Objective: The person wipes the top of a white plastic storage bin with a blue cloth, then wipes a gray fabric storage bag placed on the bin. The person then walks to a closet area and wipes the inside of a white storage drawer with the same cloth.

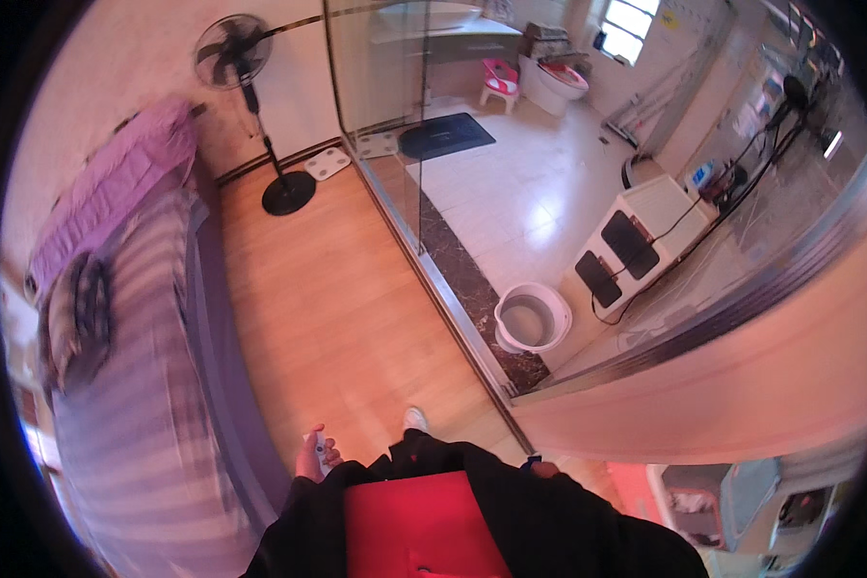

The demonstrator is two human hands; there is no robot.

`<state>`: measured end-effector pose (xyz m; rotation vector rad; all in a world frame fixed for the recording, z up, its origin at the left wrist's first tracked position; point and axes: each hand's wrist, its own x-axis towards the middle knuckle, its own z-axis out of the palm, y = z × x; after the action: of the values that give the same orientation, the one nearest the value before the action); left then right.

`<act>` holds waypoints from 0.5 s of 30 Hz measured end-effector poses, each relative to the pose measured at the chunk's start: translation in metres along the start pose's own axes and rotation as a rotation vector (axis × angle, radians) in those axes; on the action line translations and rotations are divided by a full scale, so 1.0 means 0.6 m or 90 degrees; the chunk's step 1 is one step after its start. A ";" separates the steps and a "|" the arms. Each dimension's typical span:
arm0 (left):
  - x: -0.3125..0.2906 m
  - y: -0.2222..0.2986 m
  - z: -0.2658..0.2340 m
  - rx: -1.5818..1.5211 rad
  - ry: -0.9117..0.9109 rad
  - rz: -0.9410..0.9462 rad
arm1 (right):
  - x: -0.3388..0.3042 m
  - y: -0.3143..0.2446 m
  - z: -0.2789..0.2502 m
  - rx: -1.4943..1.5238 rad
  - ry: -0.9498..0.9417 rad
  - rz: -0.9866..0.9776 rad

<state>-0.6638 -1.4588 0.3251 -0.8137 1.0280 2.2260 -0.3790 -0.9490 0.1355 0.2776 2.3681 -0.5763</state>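
Note:
My left hand [310, 460] is low in the view, beside the edge of the bed. Its fingers are closed around a small white handheld object [322, 447] that looks like a remote control, with a dark spot on it. Only a bit of my right hand [546, 469] shows past the black sleeve, near the lower end of the glass door's track. Something small and dark blue [532, 462] is next to it. The fingers of that hand are hidden, so I cannot see whether it grips anything.
A bed [135, 385] with striped bedding runs along the left. A black standing fan [288, 193] is by the wall. Beyond a metal door track [433, 275] lies a tiled bathroom with a white bucket [561, 318], a white cabinet [660, 207] and a toilet [549, 91].

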 end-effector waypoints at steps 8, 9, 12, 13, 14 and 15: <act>0.213 0.180 0.144 0.071 0.074 -0.097 | 0.264 -0.241 -0.322 0.978 0.154 0.166; 0.248 0.200 0.175 0.104 0.074 -0.111 | 0.288 -0.255 -0.362 0.948 0.183 0.169; 0.348 0.250 0.261 0.196 0.046 -0.115 | 0.342 -0.293 -0.440 1.098 0.248 0.158; 0.384 0.262 0.294 0.230 0.021 -0.107 | 0.353 -0.298 -0.462 1.107 0.263 0.167; 0.414 0.273 0.318 0.256 -0.009 -0.100 | 0.360 -0.302 -0.472 1.137 0.260 0.183; 0.444 0.295 0.356 0.250 -0.030 -0.113 | 0.369 -0.306 -0.491 1.171 0.281 0.186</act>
<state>-1.0248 -1.3260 0.3297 -0.6444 1.2645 1.8062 -0.7750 -0.9611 0.2484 1.5460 1.2836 -2.5009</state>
